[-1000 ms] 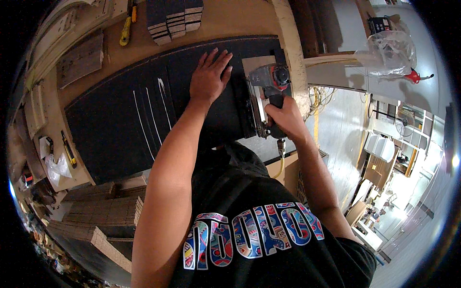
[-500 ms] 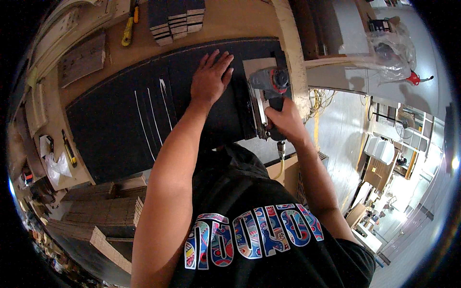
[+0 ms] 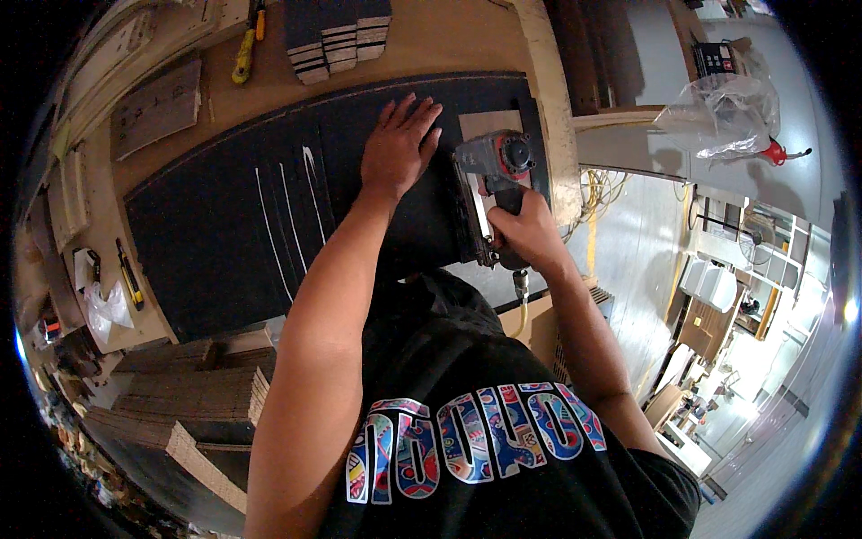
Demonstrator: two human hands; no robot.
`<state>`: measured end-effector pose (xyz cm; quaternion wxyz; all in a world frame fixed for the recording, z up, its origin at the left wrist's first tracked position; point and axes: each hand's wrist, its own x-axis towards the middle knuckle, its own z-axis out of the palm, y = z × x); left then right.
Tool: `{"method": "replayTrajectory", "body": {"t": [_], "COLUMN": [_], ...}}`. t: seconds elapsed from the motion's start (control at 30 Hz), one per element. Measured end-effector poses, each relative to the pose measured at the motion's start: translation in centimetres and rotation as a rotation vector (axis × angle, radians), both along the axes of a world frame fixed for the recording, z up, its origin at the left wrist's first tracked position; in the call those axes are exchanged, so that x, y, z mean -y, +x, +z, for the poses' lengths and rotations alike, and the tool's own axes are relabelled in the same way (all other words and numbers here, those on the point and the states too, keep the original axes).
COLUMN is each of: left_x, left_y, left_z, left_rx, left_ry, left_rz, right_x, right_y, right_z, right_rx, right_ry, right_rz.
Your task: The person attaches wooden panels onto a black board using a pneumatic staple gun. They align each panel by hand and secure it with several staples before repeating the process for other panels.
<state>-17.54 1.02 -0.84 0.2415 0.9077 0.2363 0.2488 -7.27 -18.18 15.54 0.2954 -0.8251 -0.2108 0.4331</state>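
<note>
My right hand (image 3: 528, 226) is wrapped round the handle of a pneumatic nail gun (image 3: 489, 158), grey with red trim. An air hose (image 3: 522, 314) runs from its near end. The tool sits over the right part of a large black board (image 3: 206, 242) with a curved far edge, beside a bare tan patch (image 3: 492, 122). My left hand (image 3: 398, 148) lies flat on the board, fingers stretched out, a little left of the tool. White glue lines (image 3: 289, 216) run across the board to the left of that hand. The nail gun's tip is hard to make out.
Stacked dark-faced blocks (image 3: 338, 40) stand beyond the board. A yellow-handled tool (image 3: 243, 56) lies at the far left, and a utility knife (image 3: 129, 274) with a plastic bag (image 3: 109, 307) on the left. Stacked boards (image 3: 175, 395) are at lower left; a wooden beam (image 3: 555, 108) borders the right.
The nail gun and my right hand have shifted slightly left. My left hand stays flat at about the same place on the board.
</note>
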Motion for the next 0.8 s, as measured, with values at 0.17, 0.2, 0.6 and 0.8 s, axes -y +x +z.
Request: {"method": "replayTrajectory", "body": {"t": [0.17, 0.2, 0.6, 0.8], "left_x": [0.0, 0.1, 0.0, 0.0], "left_y": [0.1, 0.1, 0.2, 0.0], "left_z": [0.0, 0.0, -0.1, 0.2], "left_rx": [-0.021, -0.022, -0.028, -0.036], "left_ry": [-0.015, -0.026, -0.043, -0.035], "left_rz": [-0.006, -0.006, -0.023, -0.034], "right_x": [-0.4, -0.5, 0.0, 0.3], "right_y": [-0.1, -0.2, -0.7, -0.1], "right_z": [0.6, 0.7, -0.5, -0.8], "right_rx": [0.036, 0.028, 0.125, 0.197], "right_ry": [-0.058, -0.066, -0.023, -0.059], "right_rz": [0.036, 0.034, 0.033, 0.035]}}
